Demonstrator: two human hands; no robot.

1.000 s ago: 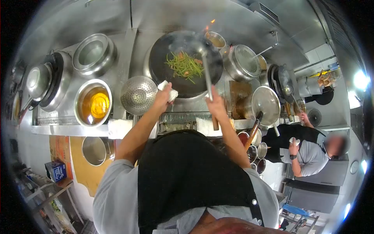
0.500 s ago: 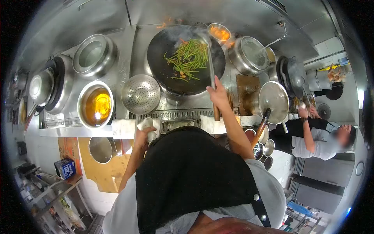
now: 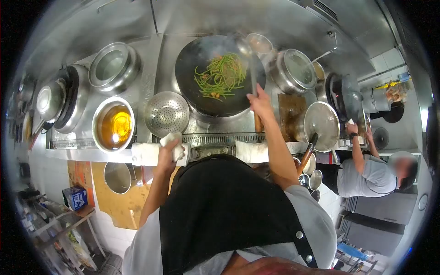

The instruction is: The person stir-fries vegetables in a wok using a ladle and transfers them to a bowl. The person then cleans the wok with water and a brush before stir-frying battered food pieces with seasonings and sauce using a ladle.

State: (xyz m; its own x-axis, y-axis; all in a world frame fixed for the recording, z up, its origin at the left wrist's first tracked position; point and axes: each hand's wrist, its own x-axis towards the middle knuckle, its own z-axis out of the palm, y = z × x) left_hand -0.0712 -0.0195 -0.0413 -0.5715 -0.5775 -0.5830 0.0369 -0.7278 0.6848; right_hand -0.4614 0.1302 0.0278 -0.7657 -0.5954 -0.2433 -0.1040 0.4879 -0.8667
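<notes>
My right hand [image 3: 261, 103] is closed around the handle of a long ladle [image 3: 253, 73], whose grip end is wooden. The ladle's head is blurred over the far right rim of a black wok [image 3: 187, 59]. Long green beans [image 3: 220, 75] with small brown bits lie in the middle of the wok. In front of the stove, my left hand [image 3: 167, 153] is closed on a white cloth [image 3: 172, 139]. Beside that hand, a perforated strainer [image 3: 166, 112] rests on the steel top, its handle mostly hidden behind hand and cloth.
A pot of yellow oil [image 3: 112, 126] stands left of the strainer. Lidded steel pots [image 3: 110, 66] sit behind it. Right of the wok are a small bowl [image 3: 259, 43], a pot [image 3: 293, 71] and a mesh strainer [image 3: 321, 123]. A co-worker [image 3: 366, 172] stands at the far right.
Flames around the wok's far edge have disappeared. The beans have shifted left and closer to me. My left hand has risen with the cloth. The co-worker has leaned closer to the stove.
</notes>
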